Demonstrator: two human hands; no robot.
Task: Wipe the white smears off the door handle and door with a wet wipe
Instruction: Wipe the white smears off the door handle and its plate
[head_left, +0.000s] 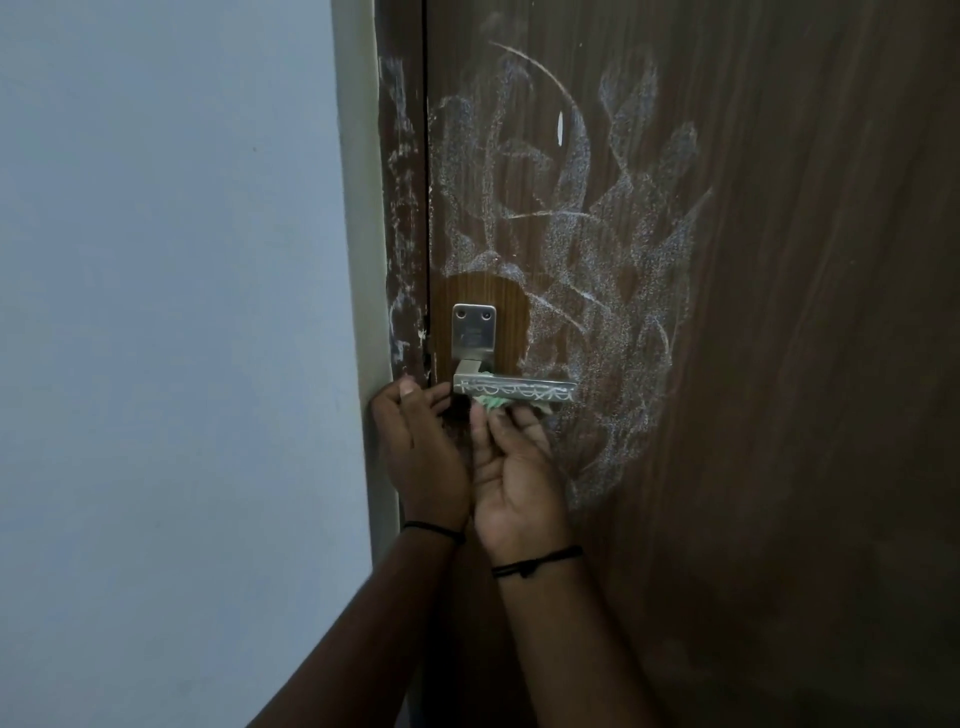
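Nearest the camera, two forearms rise from the bottom edge, each with a thin black wristband (535, 562). The right hand (511, 480) is turned palm toward the viewer, its fingers curled up under the lever, pinching a crumpled pale green wet wipe (487, 404) against the underside of the door handle (514, 389). Only a small bunch of the wipe shows between the fingertips and the metal. The left hand (423, 447) sits just to the left, touching the right hand along its side; its fingers are loosely bent toward the door edge beside the handle's left end, and whether they grip anything cannot be told.

The handle is a flat steel lever lying horizontal, pointing right, with white scribbled smears along its front face. Above it stands the steel mounting plate (473, 327) with two screws, looking clean.

Farther up, the brown wood-grain door (805, 260) has a wiped, darker patch around the plate. Beyond that patch, white smears (597, 218) spread in broad loops above and to the right of the handle. The door frame (402, 197) to the left also carries white marks. Left of it is a pale wall (166, 260).
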